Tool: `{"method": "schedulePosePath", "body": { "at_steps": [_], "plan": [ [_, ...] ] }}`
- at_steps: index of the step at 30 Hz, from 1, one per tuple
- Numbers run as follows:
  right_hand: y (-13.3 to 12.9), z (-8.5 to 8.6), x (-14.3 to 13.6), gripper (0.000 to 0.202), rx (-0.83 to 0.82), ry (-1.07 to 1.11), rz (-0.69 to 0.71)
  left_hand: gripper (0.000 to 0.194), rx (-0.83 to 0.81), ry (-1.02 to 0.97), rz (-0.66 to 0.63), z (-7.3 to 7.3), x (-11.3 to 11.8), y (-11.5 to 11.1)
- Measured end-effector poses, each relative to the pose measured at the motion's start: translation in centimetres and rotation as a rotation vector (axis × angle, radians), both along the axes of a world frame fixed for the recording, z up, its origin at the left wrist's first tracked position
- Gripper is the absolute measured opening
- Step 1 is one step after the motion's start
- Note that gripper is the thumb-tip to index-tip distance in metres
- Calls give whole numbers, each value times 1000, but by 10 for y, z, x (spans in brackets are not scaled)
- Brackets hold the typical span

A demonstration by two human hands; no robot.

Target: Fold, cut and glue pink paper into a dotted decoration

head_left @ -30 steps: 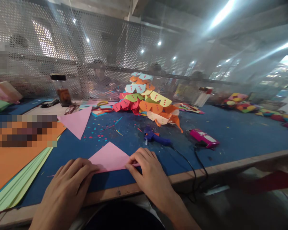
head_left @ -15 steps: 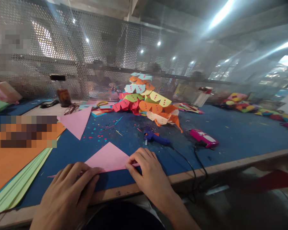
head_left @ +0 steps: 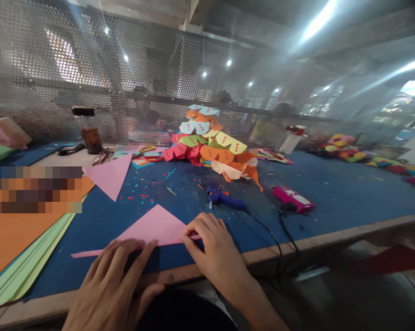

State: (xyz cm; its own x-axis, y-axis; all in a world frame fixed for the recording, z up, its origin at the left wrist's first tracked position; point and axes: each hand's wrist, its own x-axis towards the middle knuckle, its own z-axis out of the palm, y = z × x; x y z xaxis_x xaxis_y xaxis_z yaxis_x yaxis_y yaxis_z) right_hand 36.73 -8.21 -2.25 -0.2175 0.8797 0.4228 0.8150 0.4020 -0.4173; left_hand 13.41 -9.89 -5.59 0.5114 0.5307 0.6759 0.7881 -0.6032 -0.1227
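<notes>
A pink paper triangle [head_left: 159, 225] lies near the table's front edge, its lower edge folded into a narrow strip that runs out to the left. My left hand [head_left: 114, 276] rests on that folded edge with its fingers spread and its thumb apart. At the right corner, my right hand [head_left: 210, 243] pinches the strip between thumb and fingers. Another pink triangle [head_left: 112, 177] lies behind, to the left. Beyond the paper are a blue glue gun [head_left: 224, 197] and a magenta device [head_left: 293, 200] with a cord.
Orange sheets [head_left: 28, 225] over green ones [head_left: 45, 253] cover the left side. A pile of colourful cut paper [head_left: 207, 142] stands at the back centre. A dark-lidded jar [head_left: 91, 133] and yellow-handled scissors [head_left: 147, 149] are at the back left. Paper scraps are scattered mid-table.
My left hand has moved right along the folded edge, its fingers more spread and its thumb now apart. More of the strip shows on the left. My right hand has stayed in place.
</notes>
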Motion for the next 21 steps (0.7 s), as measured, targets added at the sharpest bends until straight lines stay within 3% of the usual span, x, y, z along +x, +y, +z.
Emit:
{"method": "schedulePosePath", "body": {
  "at_steps": [12,21],
  "plan": [
    [0,0,-1,16,31,-23,-13,54,61,19,3,-3,10,-1],
    [0,1,-14,13,148,-158,-10,49,73,43,-11,1,11,1]
  ]
}}
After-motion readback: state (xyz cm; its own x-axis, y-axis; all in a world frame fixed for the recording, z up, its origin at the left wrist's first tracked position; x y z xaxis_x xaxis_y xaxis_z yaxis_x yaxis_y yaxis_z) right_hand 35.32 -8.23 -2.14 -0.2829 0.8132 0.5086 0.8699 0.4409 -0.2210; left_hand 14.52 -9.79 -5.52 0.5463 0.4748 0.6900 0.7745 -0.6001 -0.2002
